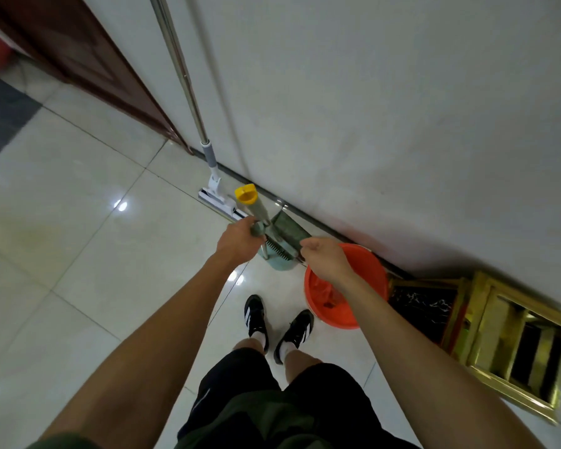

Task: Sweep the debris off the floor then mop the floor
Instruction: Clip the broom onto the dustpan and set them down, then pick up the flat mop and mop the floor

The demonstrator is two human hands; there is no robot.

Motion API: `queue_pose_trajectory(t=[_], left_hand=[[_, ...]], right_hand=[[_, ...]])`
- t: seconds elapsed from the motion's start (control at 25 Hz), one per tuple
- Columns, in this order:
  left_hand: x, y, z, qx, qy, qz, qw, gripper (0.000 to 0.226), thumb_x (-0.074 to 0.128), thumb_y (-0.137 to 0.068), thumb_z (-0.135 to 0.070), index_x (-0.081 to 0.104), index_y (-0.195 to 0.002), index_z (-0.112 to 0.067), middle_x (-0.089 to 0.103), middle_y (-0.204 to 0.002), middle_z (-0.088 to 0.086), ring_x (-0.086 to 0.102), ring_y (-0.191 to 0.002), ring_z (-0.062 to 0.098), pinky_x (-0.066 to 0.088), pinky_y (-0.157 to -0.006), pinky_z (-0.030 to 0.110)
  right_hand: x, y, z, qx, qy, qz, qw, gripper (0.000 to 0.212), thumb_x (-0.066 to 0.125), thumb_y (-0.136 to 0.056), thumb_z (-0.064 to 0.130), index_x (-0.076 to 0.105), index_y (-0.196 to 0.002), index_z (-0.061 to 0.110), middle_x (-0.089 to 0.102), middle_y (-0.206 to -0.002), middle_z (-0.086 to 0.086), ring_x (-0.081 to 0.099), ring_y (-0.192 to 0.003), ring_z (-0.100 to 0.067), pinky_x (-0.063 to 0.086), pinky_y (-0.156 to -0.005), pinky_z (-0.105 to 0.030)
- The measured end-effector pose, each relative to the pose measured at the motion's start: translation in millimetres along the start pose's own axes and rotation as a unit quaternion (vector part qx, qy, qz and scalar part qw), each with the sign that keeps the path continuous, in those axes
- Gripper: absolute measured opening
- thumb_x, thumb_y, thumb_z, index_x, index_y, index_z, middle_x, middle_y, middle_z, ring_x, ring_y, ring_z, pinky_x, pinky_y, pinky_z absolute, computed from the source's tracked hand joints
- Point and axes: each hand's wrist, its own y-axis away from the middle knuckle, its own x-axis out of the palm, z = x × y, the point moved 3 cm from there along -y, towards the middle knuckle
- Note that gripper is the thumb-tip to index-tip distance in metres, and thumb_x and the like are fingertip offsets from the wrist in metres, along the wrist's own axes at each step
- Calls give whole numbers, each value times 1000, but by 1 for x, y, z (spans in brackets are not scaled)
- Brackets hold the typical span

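Left hand gripping broom handle, right hand pinching dustpan by the wall. Lift both together, keep dustpan level, clear of mop and orange basin.

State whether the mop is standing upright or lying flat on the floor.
Upright: the mop leans against the wall, its head on the floor.

Both hands on broom handle, dustpan.
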Motion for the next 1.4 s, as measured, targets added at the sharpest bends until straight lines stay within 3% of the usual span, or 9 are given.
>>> queue_pose_trajectory(t=[0.08, 0.36, 0.48, 0.64, 0.76, 0.96, 1.16, 1.28, 1.4], left_hand=[[-9, 7, 4, 11, 12, -18, 1000, 38, 62, -95, -35, 61, -132, -26, 67, -123, 7, 62, -107, 29, 52, -88, 39], [-78, 2, -9, 34, 37, -97, 994, 32, 55, -96, -21, 67, -125, -18, 68, -125, 8, 63, -109, 28, 48, -89, 34], [-124, -19, -16, 36, 94, -147, 984, 39, 58, -96, -27, 63, -134, -23, 68, -129, 1, 64, -116, 23, 49, -101, 36], [-192, -58, -14, 37, 177, -193, 964, 49, 58, -95, -23, 53, -144, -21, 62, -138, 3, 62, -117, 22, 49, -98, 30], [-226, -88, -1, 25, 225, -197, 954, 53, 59, -98, -22, 46, -149, -18, 57, -142, 6, 58, -124, 24, 43, -92, 24], [-269, -154, 16, 16, 230, -175, 957, 55, 63, -95, -26, 47, -148, -20, 57, -143, 9, 58, -123, 27, 47, -106, 39], [-291, -203, 0, 64, 207, -116, 969, 61, 67, -93, -30, 43, -150, -27, 52, -147, 7, 53, -130, 27, 44, -108, 36], [-292, -221, -10, 105, 198, -108, 969, 51, 65, -94, -34, 50, -143, -29, 60, -137, 1, 58, -121, 23, 47, -95, 30], [-286, -224, -18, 130, 189, -123, 966, 19, 61, -97, -38, 59, -112, -27, 66, -91, -6, 59, -81, 17, 40, -62, 24]], right_hand=[[-6, -4, 3, -11, 15, -12, 1000, 28, 52, -87, 21, 75, -96, 9, 71, -106, -10, 63, -107, -26, 49, -89, -31], [-50, -14, 67, -70, 28, -64, 995, 32, 56, -94, 13, 71, -123, 13, 66, -131, -7, 55, -128, -24, 38, -104, -23], [-53, -29, 112, -101, 15, -67, 992, 36, 56, -94, 15, 68, -128, 14, 62, -137, -5, 55, -129, -19, 36, -99, -16], [-52, -56, 199, -153, 23, -82, 984, 36, 59, -94, 20, 68, -129, 16, 64, -133, -2, 58, -123, -15, 35, -95, -14], [-48, -75, 258, -178, 26, -89, 980, 36, 61, -95, 22, 67, -130, 16, 66, -129, -3, 60, -119, -13, 35, -91, -12], [-37, -107, 356, -216, 22, -110, 970, 46, 62, -95, 30, 56, -140, 20, 64, -131, -2, 59, -121, -16, 42, -99, -23], [-30, -131, 414, -256, -44, -139, 955, 52, 67, -94, 33, 51, -143, 26, 60, -135, 1, 58, -123, -14, 47, -103, -31], [-26, -141, 432, -295, -53, -185, 936, 33, 68, -92, 30, 63, -125, 24, 69, -115, 9, 63, -110, -9, 52, -98, -32], [-26, -142, 438, -312, -75, -215, 923, 19, 68, -93, 24, 65, -109, 15, 73, -96, 6, 69, -90, -5, 53, -79, -17]])
